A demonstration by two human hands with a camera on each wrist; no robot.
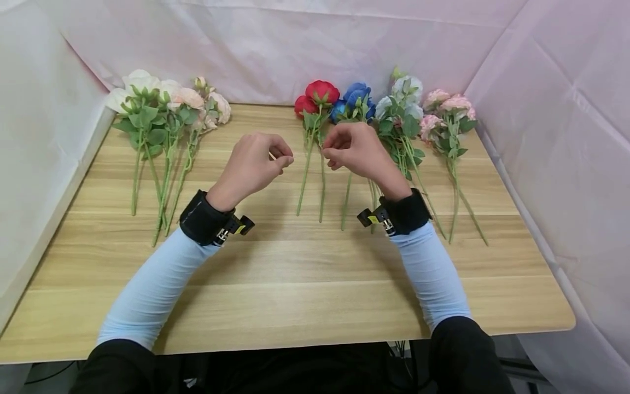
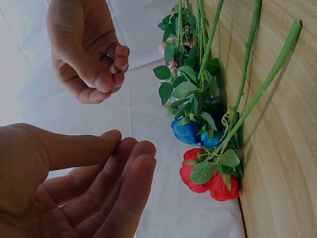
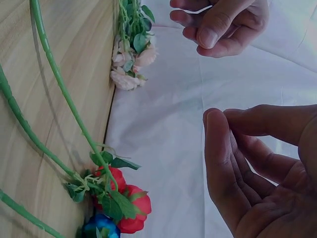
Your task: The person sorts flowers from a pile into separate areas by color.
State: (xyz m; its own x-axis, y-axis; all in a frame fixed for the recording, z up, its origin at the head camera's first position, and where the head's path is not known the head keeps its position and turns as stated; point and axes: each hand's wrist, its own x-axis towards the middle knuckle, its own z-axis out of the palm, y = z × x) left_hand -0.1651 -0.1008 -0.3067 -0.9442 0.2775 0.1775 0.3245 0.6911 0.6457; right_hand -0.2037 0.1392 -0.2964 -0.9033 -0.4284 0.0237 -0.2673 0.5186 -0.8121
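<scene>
Both hands hover mid-surface, left hand (image 1: 253, 164) and right hand (image 1: 356, 150) fingers loosely curled, holding nothing; red flowers (image 1: 317, 98) lie between them toward the far edge of the surface (image 1: 295, 284).

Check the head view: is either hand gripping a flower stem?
No: left hand and right hand hover with curled fingers above the table, holding nothing.

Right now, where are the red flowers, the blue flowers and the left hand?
red flowers (image 1: 319, 94), head view, on the larger bloom.
blue flowers (image 1: 357, 96), head view, on the petals.
left hand (image 1: 252, 164), head view, back of the hand.
</scene>
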